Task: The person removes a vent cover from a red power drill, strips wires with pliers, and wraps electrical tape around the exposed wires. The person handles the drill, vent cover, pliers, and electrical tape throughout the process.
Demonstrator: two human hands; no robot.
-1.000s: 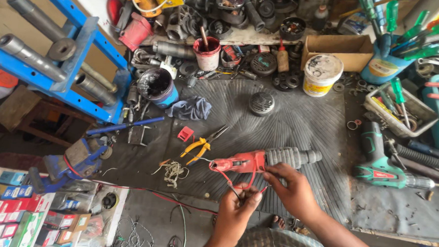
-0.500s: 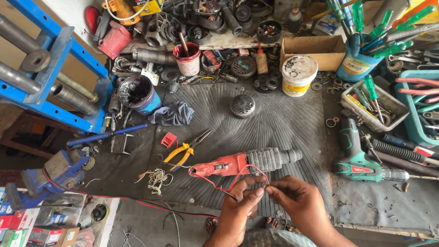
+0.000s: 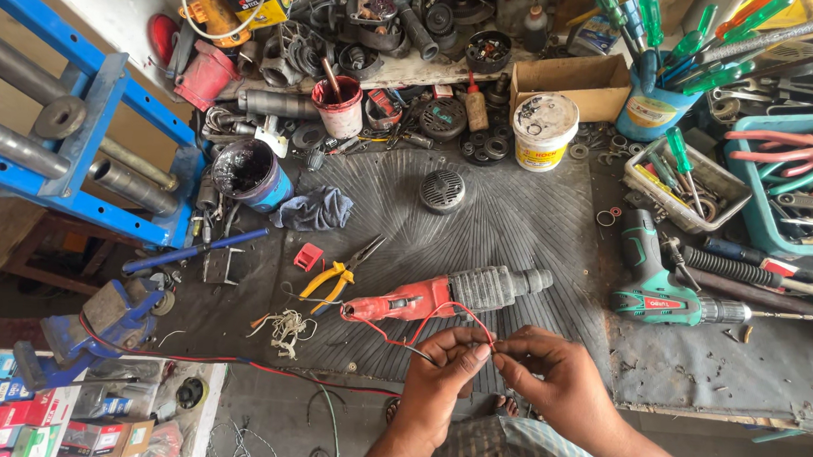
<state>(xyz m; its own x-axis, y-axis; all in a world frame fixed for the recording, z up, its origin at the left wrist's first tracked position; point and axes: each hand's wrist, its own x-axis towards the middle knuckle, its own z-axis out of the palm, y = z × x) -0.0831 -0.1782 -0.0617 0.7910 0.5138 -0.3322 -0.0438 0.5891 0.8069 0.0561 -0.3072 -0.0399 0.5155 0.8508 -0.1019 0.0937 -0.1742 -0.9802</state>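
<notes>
My left hand (image 3: pixel 444 372) and my right hand (image 3: pixel 551 376) meet at the front edge of the workbench, fingertips pinched together on thin red and black wires (image 3: pixel 420 325). The wires loop back to a red and grey hammer drill (image 3: pixel 445 296) lying on its side just beyond my hands on the dark ribbed mat (image 3: pixel 508 215). Yellow-handled pliers (image 3: pixel 336 276) lie left of the drill, beside a small red plastic part (image 3: pixel 308 257). A tangle of pale stripped wire (image 3: pixel 283 328) sits near the mat's front left.
A green cordless drill (image 3: pixel 664 299) lies to the right. A blue vise (image 3: pixel 101 325) stands front left, a blue press frame (image 3: pixel 82 123) far left. Along the back are a black grease tub (image 3: pixel 244 171), white bucket (image 3: pixel 544 129), cardboard box (image 3: pixel 577 81), screwdriver cup (image 3: pixel 649 107), and teal tool tray (image 3: pixel 783 181).
Both hands have dropped from the drill's handle toward the bench's front edge, drawing the wires out with them. The view has shifted slightly.
</notes>
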